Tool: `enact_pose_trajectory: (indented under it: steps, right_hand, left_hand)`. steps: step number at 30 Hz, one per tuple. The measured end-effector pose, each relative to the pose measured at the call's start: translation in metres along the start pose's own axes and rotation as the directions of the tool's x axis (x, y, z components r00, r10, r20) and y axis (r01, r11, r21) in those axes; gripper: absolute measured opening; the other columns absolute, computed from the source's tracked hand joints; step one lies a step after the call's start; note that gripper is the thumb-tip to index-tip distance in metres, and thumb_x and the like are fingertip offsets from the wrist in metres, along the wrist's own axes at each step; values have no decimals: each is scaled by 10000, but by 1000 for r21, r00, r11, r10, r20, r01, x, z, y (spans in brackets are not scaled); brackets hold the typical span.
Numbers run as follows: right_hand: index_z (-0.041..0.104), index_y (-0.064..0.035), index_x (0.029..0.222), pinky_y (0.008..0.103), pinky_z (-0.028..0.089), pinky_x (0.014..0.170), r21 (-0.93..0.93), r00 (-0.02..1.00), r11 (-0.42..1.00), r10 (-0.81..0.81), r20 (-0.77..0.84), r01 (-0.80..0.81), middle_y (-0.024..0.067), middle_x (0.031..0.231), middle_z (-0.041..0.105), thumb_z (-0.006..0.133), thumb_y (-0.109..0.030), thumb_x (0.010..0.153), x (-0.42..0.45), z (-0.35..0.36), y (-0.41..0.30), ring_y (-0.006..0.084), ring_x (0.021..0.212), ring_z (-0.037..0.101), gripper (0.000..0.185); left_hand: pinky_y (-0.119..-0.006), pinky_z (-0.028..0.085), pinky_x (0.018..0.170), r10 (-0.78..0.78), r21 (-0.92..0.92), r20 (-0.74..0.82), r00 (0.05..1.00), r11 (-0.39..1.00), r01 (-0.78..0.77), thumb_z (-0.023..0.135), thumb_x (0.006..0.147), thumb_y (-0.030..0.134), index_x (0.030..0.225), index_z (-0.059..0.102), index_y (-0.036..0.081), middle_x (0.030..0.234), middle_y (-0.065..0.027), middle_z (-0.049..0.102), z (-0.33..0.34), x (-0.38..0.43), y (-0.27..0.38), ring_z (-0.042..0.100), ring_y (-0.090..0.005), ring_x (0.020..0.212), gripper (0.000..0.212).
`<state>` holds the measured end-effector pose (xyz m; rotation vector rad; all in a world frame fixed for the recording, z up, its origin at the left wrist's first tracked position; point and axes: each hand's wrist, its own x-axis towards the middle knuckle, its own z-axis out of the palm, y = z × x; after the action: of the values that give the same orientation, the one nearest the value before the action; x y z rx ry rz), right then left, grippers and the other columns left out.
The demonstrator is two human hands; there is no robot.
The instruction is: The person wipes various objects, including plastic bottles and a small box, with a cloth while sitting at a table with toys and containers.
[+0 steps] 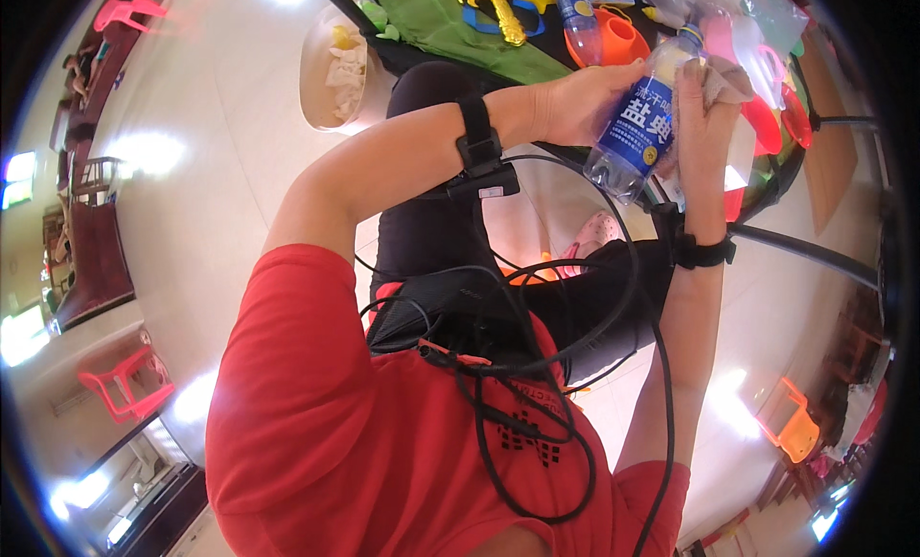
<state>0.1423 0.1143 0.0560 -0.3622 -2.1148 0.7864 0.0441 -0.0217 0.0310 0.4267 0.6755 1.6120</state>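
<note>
A clear plastic bottle (642, 119) with a blue label bearing writing is tilted between my hands, its capped end pointing away from me. My left hand (593, 104) grips its left side. On the other side, my right hand (701, 108) presses a beige cloth (724, 83) against the bottle. Just beyond lie a second plastic bottle (579, 25), an orange-red plastic toy (617, 40) and a gold toy sword hilt (503, 11).
Green fabric (438, 32) and assorted plastic toys lie on the black-rimmed surface ahead. A white bin (309, 90) holding crumpled tissues stands at its left. Black cables (632, 269) loop across my lap. An orange chair (796, 431) is at the lower right.
</note>
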Motion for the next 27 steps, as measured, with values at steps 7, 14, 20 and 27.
enact_pose_trajectory:
  steps: [7, 14, 20, 27]
  right_hand:
    - [542, 23, 1150, 329, 436, 903, 192, 972, 967, 131, 196, -169, 127, 1104, 570, 551, -361, 983, 6, -2, 8, 207, 1033, 549, 419]
    - [550, 44, 1051, 384, 481, 786, -24, 960, 978, 210, 188, -209, 201, 917, 614, 576, -365, 971, 0, 4, 24, 358, 850, 616, 418]
    - [497, 62, 1163, 318, 493, 813, 204, 857, 833, 500, 123, -515, 122, 1049, 601, 684, -300, 897, -1, -3, 51, 176, 933, 598, 486]
    - [585, -51, 1207, 349, 502, 823, 192, 966, 978, 30, 257, -81, 140, 1199, 525, 703, -137, 838, -26, 16, 5, 233, 978, 556, 397]
  left_hand:
    - [-416, 466, 1018, -25, -61, 9, 1000, 998, 26, 482, 1014, 373, 1324, 464, 41, 1209, -94, 613, -11, 5, 12, 603, -215, 1114, 454]
    - [-364, 525, 891, -151, 1, -101, 983, 988, 152, 533, 971, 485, 1259, 518, 19, 1100, -94, 640, -29, 5, 8, 637, -202, 981, 548]
    - [-385, 496, 935, -130, 79, -176, 976, 986, 146, 576, 948, 482, 1364, 443, 59, 1174, -61, 598, -43, 5, 6, 605, -187, 1051, 608]
    - [-375, 472, 979, 19, -41, -144, 989, 999, -26, 558, 962, 451, 1380, 428, 77, 1216, -41, 588, -44, 17, -3, 596, -176, 1067, 576]
